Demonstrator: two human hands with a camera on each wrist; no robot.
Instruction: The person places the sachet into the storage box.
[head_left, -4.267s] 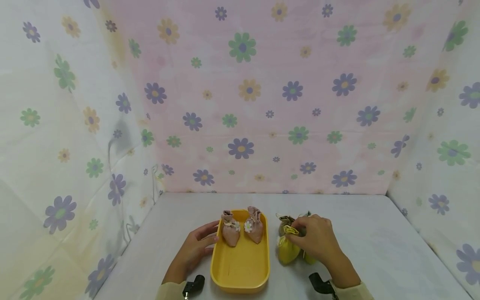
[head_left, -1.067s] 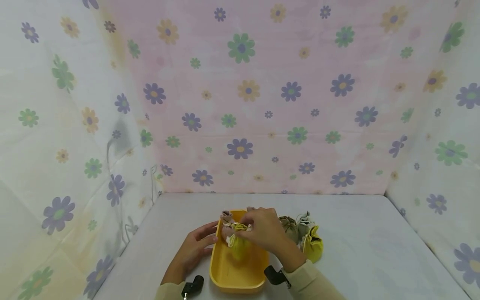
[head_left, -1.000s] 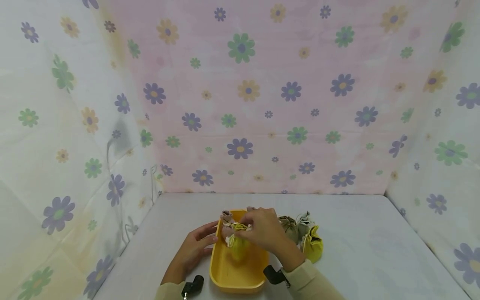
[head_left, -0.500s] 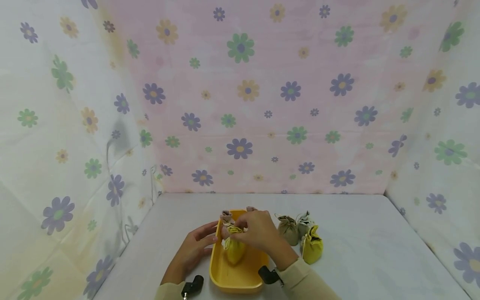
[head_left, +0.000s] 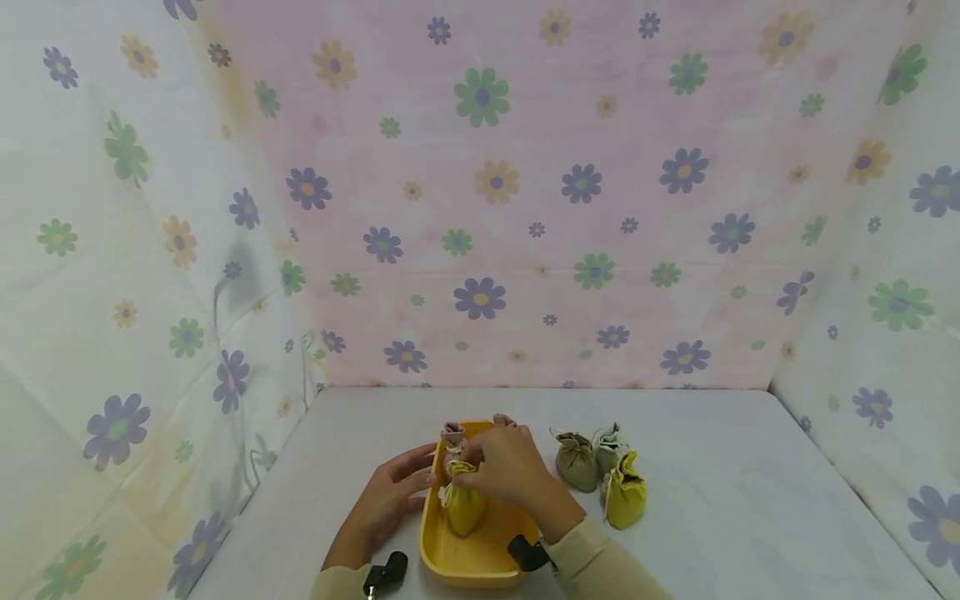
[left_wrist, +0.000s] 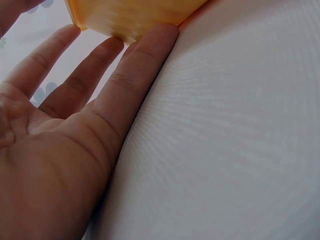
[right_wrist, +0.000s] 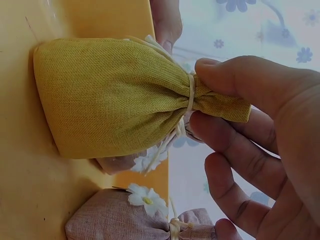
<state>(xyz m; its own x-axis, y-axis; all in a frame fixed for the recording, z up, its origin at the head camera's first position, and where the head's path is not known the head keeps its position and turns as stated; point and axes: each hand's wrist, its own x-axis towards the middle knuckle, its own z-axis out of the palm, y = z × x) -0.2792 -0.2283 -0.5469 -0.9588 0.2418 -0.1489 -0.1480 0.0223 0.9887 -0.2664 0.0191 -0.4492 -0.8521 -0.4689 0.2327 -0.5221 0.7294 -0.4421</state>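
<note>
My right hand (head_left: pixel 510 468) pinches the gathered neck of a yellow drawstring pouch (right_wrist: pixel 110 97) between thumb and fingers. This pouch stands upright in the left part of the yellow tray (head_left: pixel 480 575), its base at the tray floor. My left hand (head_left: pixel 386 496) lies along the tray's left side; in the left wrist view its straight fingertips touch the tray wall (left_wrist: pixel 135 17). Two pinkish pouches with white flowers are at the tray's far end: one (head_left: pixel 453 435) behind the yellow pouch, the other (right_wrist: pixel 120 215) mostly hidden by my right hand in the head view.
Right of the tray, a brown pouch (head_left: pixel 576 465), a pale grey-green pouch (head_left: pixel 609 446) and a second yellow pouch (head_left: pixel 625 496) stand clustered on the white table (head_left: pixel 720 500). Flower-patterned cloth (head_left: pixel 525 250) encloses the table's back and sides.
My right hand has carried the yellow pouch from the cluster on the right into the tray, then shifted it left and lower over the last second. The left hand has stayed at the tray.
</note>
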